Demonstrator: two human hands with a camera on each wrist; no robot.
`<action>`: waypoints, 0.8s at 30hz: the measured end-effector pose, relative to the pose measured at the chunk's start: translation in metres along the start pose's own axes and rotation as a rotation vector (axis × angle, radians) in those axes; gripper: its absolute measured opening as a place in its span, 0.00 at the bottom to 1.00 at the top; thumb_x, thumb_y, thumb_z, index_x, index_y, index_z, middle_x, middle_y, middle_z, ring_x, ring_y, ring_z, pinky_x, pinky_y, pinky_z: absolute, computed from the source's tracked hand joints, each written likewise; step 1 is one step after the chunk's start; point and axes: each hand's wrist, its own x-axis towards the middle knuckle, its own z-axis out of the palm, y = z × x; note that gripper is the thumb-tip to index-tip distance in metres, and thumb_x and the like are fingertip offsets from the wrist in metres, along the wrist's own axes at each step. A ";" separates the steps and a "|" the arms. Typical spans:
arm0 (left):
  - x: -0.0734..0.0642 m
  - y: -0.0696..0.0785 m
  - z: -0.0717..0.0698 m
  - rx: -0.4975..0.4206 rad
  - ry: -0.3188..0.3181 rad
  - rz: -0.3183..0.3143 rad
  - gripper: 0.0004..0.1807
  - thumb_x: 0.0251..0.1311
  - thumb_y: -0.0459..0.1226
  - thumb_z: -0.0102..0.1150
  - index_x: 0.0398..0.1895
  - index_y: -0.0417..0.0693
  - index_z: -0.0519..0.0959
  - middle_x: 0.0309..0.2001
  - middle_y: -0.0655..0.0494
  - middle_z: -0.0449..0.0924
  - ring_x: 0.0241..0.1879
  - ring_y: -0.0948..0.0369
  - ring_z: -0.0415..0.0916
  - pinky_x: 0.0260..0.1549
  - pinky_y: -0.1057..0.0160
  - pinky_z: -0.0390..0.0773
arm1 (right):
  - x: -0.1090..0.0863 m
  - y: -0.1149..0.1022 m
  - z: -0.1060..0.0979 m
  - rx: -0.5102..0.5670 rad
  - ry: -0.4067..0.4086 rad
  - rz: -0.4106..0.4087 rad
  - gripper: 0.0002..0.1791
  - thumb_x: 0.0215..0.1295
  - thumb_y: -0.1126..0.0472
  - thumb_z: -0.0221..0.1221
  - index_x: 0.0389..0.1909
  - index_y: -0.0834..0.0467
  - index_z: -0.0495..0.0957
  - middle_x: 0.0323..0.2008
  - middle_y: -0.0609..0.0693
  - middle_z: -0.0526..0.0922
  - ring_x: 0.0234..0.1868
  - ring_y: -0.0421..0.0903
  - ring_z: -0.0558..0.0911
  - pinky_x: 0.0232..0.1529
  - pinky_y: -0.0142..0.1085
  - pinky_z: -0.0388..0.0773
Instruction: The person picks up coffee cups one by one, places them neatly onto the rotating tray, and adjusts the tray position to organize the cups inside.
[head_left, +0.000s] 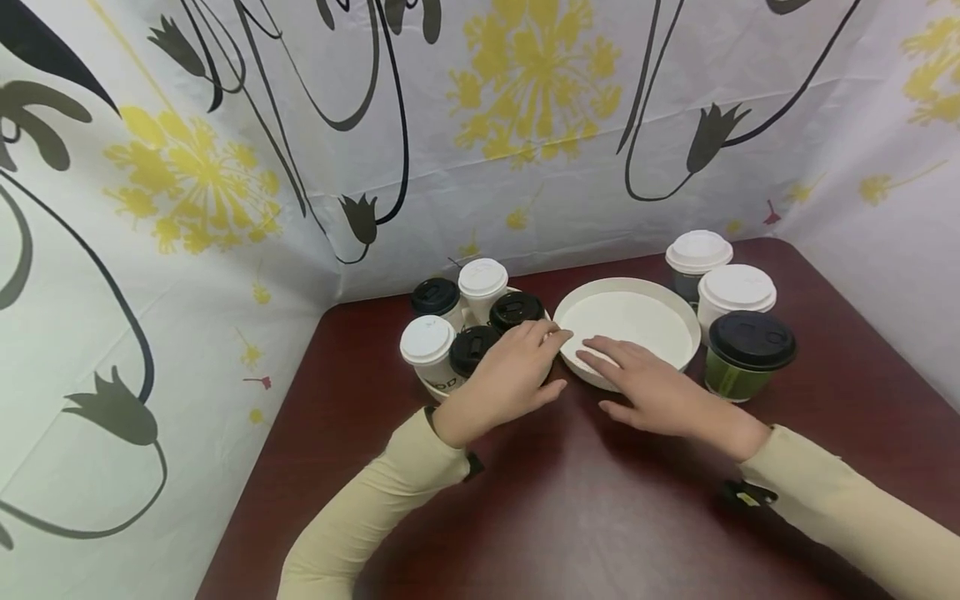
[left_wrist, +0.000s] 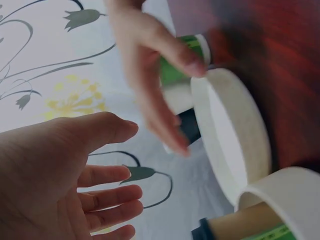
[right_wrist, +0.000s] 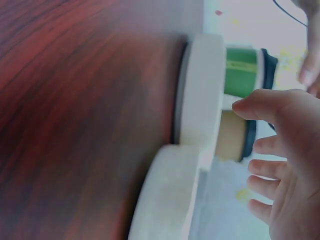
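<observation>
Palm down, my left hand (head_left: pixel 517 375) hovers by the near right side of a round tray full of lidded paper coffee cups, with black lids (head_left: pixel 517 310) and white lids (head_left: pixel 427 339). My right hand (head_left: pixel 648 385) is over the near rim of a second round cream tray (head_left: pixel 630 292), whose bare floor shows. Both hands have loosely extended fingers and hold nothing; the left wrist view shows the left fingers (left_wrist: pixel 112 197) apart from any cup. In the right wrist view, the cup tray (right_wrist: pixel 202 90) stands beyond the second tray (right_wrist: pixel 167 200), with a green cup (right_wrist: pixel 241 75) and a brown cup (right_wrist: pixel 231 135) in it.
Right of the second tray, three lidded cups stand on the dark red table (head_left: pixel 570 517): a green one with a black lid (head_left: pixel 750 342) and two with white lids (head_left: pixel 737 288). A patterned cloth (head_left: pixel 480 150) hangs behind and at both sides.
</observation>
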 end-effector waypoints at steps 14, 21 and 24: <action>0.007 0.020 0.047 0.013 -0.141 0.018 0.38 0.61 0.54 0.62 0.70 0.45 0.66 0.66 0.50 0.71 0.67 0.56 0.69 0.69 0.60 0.67 | -0.033 0.031 -0.069 -0.068 0.220 0.225 0.44 0.46 0.58 0.73 0.66 0.63 0.70 0.64 0.66 0.72 0.60 0.66 0.73 0.58 0.60 0.69; 0.010 0.025 0.066 0.025 -0.150 0.033 0.38 0.60 0.54 0.62 0.70 0.47 0.65 0.66 0.52 0.70 0.67 0.57 0.69 0.67 0.61 0.70 | -0.055 0.053 -0.085 -0.067 0.161 0.460 0.46 0.47 0.53 0.74 0.67 0.65 0.68 0.63 0.70 0.70 0.60 0.69 0.70 0.56 0.63 0.67; 0.010 0.027 0.071 0.009 -0.164 0.026 0.39 0.61 0.54 0.62 0.71 0.47 0.64 0.67 0.52 0.68 0.67 0.57 0.68 0.68 0.60 0.68 | -0.062 0.061 -0.086 -0.063 0.108 0.548 0.48 0.50 0.48 0.73 0.67 0.67 0.66 0.63 0.72 0.68 0.60 0.71 0.68 0.56 0.65 0.66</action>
